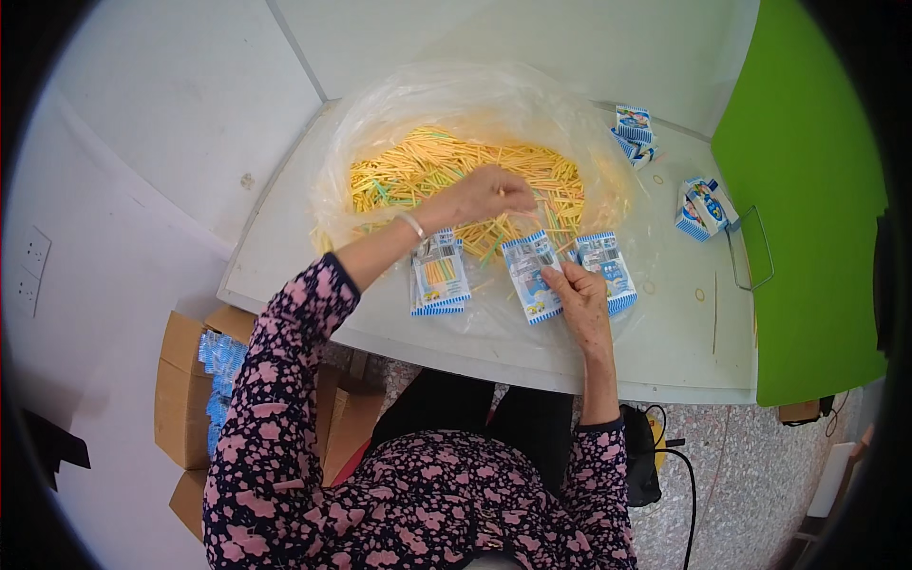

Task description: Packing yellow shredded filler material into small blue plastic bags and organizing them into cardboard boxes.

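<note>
The person's right hand [579,302] is pinching a blue-and-white pouch [528,293] by its right side, the thumb lying on the front, and the pouch is sitting over the near part of the table [684,332], just in front of a heap of thin yellow and green sticks [418,152]; I cannot tell whether its lower edge is touching anything. The left hand [496,194] is hanging over the heap, close above the pouch's top edge, its fingers curling together; from where I am standing, I cannot tell whether they are gripping anything. A large clear plastic bag [456,90] is lying open around the sticks. A small stack of pouches [441,280] is resting to the left, and another pouch [613,275] is lying beside the right hand. The pouch is looking light, limp and slick to me, probably creasing under a hard squeeze, so a flat thumb-and-finger pinch along the side edge should be serving best. The sticks are seeming dry and brittle, likely snapping if bent; a loose bunch is probably wanting a gentle hold around the middle.
</note>
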The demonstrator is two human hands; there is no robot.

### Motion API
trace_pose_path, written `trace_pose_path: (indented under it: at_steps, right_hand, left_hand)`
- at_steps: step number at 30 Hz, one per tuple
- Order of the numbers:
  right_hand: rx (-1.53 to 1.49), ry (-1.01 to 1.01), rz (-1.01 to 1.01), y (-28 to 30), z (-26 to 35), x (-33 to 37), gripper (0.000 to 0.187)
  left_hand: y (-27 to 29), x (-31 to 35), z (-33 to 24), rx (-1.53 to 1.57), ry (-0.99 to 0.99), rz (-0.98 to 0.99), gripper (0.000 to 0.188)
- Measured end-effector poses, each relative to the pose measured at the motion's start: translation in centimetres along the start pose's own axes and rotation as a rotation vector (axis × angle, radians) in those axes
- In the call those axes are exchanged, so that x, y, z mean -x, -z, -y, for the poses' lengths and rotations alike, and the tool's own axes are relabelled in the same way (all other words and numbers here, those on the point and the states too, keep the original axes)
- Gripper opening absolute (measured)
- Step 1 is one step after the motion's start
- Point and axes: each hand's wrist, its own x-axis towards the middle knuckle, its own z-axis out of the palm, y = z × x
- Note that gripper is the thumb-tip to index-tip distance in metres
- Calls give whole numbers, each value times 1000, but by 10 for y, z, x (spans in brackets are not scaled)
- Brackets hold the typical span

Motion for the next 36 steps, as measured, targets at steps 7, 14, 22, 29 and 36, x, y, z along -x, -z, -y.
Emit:
trace_pose_path:
  at_steps: [7,14,22,29,36]
  right_hand:
    - [113,-62,97,-9,-11,1,23]
    - [171,-91,158,-6,-6,1,24]
    - [202,-67,163,-7,-17,-1,24]
    - [141,-49,153,-5,-12,0,26]
    - [72,-82,144,-8,-2,-1,26]
  left_hand:
    - [11,-65,31,-1367,-162,-67,32]
    - [16,-110,71,-1512,-225,-90,34]
    - [-6,-130,89,-1604,-417,-369,22]
    - [-11,-121,82,-1543,-274,-330,20]
    - [8,-105,66,-1424,-45,-198,22]
